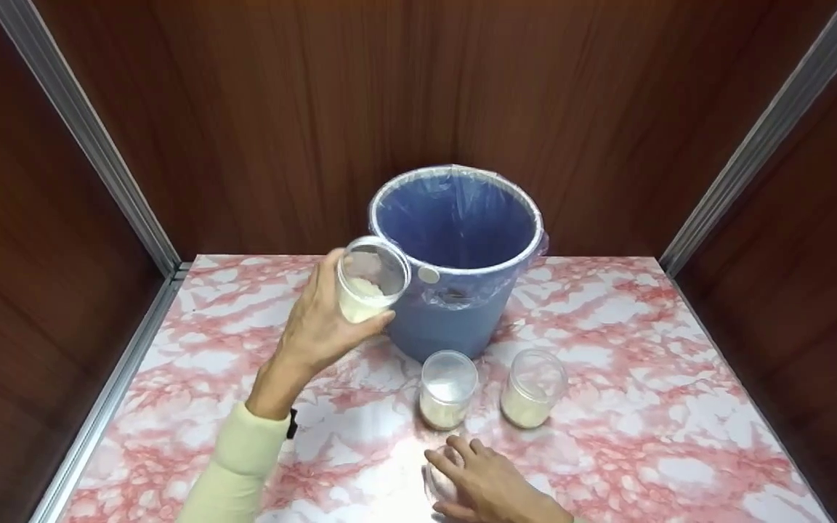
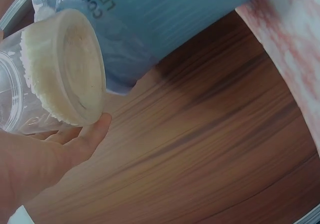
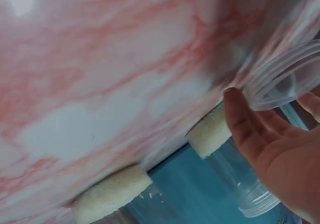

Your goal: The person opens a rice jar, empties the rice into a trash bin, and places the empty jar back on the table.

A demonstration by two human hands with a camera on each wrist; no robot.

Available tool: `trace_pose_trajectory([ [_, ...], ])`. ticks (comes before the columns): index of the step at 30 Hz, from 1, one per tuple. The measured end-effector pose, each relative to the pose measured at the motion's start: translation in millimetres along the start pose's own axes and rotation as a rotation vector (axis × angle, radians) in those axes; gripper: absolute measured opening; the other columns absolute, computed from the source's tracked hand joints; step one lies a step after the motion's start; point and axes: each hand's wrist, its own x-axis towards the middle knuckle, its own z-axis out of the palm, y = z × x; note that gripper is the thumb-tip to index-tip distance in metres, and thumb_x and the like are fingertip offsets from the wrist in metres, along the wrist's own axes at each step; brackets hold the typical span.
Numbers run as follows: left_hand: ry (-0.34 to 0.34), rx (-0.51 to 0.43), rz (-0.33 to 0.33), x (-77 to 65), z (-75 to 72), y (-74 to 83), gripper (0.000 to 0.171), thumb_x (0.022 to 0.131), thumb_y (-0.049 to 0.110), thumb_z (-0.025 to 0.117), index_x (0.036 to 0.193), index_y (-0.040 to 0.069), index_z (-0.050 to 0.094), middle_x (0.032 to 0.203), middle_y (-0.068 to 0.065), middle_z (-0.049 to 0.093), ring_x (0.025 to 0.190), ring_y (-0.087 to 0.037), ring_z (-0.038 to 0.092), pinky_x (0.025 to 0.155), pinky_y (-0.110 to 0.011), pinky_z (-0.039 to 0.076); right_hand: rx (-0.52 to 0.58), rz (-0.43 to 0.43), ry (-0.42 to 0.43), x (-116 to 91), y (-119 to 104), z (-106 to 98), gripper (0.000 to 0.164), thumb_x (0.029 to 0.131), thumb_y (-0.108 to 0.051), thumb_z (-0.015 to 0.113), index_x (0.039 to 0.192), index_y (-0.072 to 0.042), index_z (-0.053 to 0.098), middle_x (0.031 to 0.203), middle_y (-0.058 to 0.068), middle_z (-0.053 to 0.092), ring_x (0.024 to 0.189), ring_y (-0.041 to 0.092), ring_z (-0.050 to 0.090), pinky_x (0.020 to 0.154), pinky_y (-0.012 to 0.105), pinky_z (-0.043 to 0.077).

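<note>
My left hand [image 1: 317, 319] grips a clear plastic jar [image 1: 362, 305] by its side, raised in front of the bin's left side. The jar is tilted with its open mouth up toward the head camera. Pale, rice-like grains [image 2: 45, 78] lie inside against its bottom and wall. Low over the table at the front, my right hand [image 1: 495, 483] holds a clear round lid [image 3: 265, 78] by the rim, fingers and thumb around it. Just beyond that hand stand two more clear jars, a middle jar [image 1: 447, 410] and a right jar [image 1: 527, 410], each with pale grains at the bottom.
A blue bin [image 1: 455, 327] with a clear plastic liner [image 1: 455, 207] stands behind the jars, its white rim higher than them. The red-and-white marbled table [image 1: 629, 378] is enclosed by brown wood-grain panels [image 1: 317, 109] at the back and sides, with metal corner rails.
</note>
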Motion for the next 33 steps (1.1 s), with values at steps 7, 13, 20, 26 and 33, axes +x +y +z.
trace_pose_trajectory([
  [7,0.052,0.070,0.061,22.7,-2.8,0.8,0.088,0.063,0.045,0.079,0.130,0.005,0.038,0.113,-0.014,0.052,0.100,-0.022,0.050,0.085,-0.036,0.045,-0.150,-0.016,0.055,-6,-2,11,0.066,0.081,-0.063,0.052,0.129,-0.016,0.049,0.111,0.013,0.051,0.081,0.019,0.047,0.055,0.025,0.044],
  [13,0.055,0.110,0.097,36.9,-2.9,4.5,0.086,0.062,0.046,0.078,0.129,0.007,0.041,0.112,-0.012,0.053,0.099,-0.024,0.050,0.082,-0.038,0.044,-0.183,-0.045,0.103,-9,-2,16,0.067,0.079,-0.067,0.051,0.124,-0.019,0.051,0.108,0.012,0.050,0.079,0.018,0.046,0.052,0.023,0.041],
  [20,0.044,0.136,0.128,50.8,-2.2,8.5,0.086,0.062,0.045,0.079,0.131,0.008,0.042,0.119,-0.011,0.054,0.101,-0.028,0.052,0.082,-0.043,0.044,-0.206,-0.041,0.076,-11,-2,16,0.063,0.080,-0.067,0.047,0.124,-0.021,0.048,0.111,0.012,0.050,0.080,0.019,0.047,0.053,0.023,0.040],
  [26,0.007,0.212,0.122,61.4,-5.2,11.3,0.087,0.063,0.047,0.078,0.132,0.010,0.040,0.120,-0.012,0.052,0.100,-0.030,0.052,0.084,-0.045,0.044,-0.178,-0.043,0.096,-8,-5,12,0.059,0.081,-0.068,0.044,0.117,-0.022,0.050,0.105,0.010,0.050,0.072,0.015,0.042,0.052,0.017,0.027],
  [33,-0.055,0.289,0.133,74.0,-5.0,13.2,0.084,0.064,0.045,0.077,0.131,0.013,0.038,0.118,-0.014,0.051,0.105,-0.032,0.051,0.089,-0.047,0.042,-0.141,-0.029,0.104,-4,-7,8,0.052,0.082,-0.062,0.049,0.113,-0.021,0.055,0.100,0.007,0.051,0.070,0.015,0.041,0.051,0.018,0.024],
])
